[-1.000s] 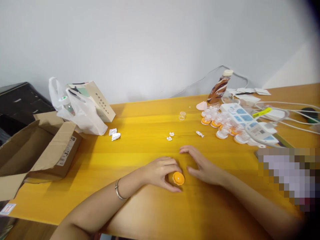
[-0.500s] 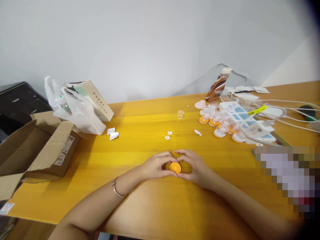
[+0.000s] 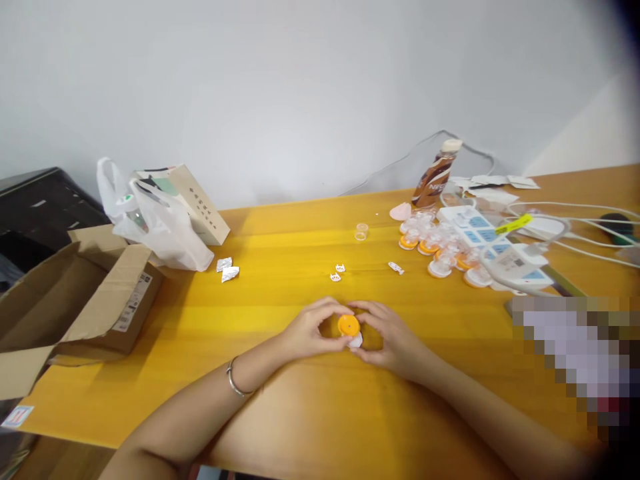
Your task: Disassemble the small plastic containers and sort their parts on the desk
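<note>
Above the near middle of the table, a small round orange cap-like piece is held between my hands, its dished face toward me. A white round part shows just below it; whether the two are joined I cannot tell. My left hand pinches the piece from the left with thumb and index finger. From the right, my right hand has its curved fingers and thumb against its edge. Two small white crown-shaped pieces lie beyond the hands, and a clear plastic ring-shaped part stands farther back.
Several clear, orange and white round assemblies sit at right beside a power strip with cables. Behind them leans a brown bottle. A white printed piece, foil scraps, an open carton and a plastic bag are around.
The orange piece has tilted and shifted slightly away from me, and the white part below it has come into view. Both hands stay nearly in place, with the fingers slightly shifted.
</note>
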{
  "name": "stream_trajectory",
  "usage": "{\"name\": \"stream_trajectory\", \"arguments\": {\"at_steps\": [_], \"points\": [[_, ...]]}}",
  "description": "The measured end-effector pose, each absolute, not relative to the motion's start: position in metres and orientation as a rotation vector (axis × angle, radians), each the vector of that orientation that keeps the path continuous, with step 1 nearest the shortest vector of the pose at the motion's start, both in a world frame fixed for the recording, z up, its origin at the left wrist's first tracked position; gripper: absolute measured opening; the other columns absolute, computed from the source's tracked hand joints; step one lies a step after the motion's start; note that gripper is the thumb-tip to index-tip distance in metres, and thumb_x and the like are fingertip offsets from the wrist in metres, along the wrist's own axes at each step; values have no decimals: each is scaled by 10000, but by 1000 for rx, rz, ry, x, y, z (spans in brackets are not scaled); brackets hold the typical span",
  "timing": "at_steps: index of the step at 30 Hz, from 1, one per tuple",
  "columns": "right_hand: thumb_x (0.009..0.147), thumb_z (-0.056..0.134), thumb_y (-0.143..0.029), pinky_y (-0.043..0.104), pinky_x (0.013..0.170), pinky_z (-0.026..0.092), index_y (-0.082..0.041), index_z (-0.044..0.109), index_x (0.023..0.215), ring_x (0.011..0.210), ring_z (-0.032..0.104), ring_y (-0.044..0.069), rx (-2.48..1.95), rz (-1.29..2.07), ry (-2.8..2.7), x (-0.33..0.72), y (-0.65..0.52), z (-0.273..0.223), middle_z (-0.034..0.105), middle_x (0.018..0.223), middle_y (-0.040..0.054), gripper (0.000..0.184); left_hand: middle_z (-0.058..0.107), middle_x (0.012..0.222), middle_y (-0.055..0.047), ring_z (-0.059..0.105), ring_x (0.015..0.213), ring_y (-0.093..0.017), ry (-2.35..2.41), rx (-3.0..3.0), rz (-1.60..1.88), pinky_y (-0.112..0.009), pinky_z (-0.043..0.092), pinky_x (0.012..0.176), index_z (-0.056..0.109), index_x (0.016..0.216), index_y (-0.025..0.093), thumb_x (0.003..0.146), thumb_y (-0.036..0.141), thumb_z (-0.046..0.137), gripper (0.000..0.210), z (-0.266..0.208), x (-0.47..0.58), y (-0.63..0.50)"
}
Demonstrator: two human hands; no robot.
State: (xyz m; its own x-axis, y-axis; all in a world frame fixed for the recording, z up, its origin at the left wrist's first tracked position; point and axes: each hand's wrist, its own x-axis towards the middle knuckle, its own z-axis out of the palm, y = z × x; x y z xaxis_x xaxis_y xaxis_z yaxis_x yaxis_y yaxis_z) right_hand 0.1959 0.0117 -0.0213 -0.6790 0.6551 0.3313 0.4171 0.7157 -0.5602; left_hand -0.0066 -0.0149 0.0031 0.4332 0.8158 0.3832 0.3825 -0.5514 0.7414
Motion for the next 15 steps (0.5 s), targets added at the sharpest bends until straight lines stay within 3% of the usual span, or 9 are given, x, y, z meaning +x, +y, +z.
{"name": "stream_trajectory", "arguments": {"at_steps": [5, 10, 15], "points": [[697, 626, -203, 420, 901, 419, -242, 581, 924, 1060, 537, 239, -828, 602, -2408, 195, 10, -16, 560, 1161, 88, 235, 627, 1037, -76, 585, 938, -172, 1444, 2038, 1249, -307, 461, 844, 555, 1085, 187, 769, 257, 605, 328, -2, -33, 10], [712, 608, -201, 427, 912, 411, -248, 576, 962, 1066, 529, 239, -839, 585, -2419, 195, 10, -15, 565, 1149, 86, 257, 641, 1052, -85, 609, 953, -186, 1752, 1936, 1176, -336, 459, 884, 527, 1111, 177, 760, 230, 601, 362, -14, -71, 48], [709, 630, -248, 428, 911, 409, -245, 560, 1027, 1078, 524, 246, -827, 581, -2430, 197, 10, -16, 563, 1161, 97, 326, 653, 1030, -93, 618, 943, -189, 1774, 1963, 1077, -343, 460, 890, 508, 1133, 157, 747, 182, 592, 396, -12, -80, 81]]}}
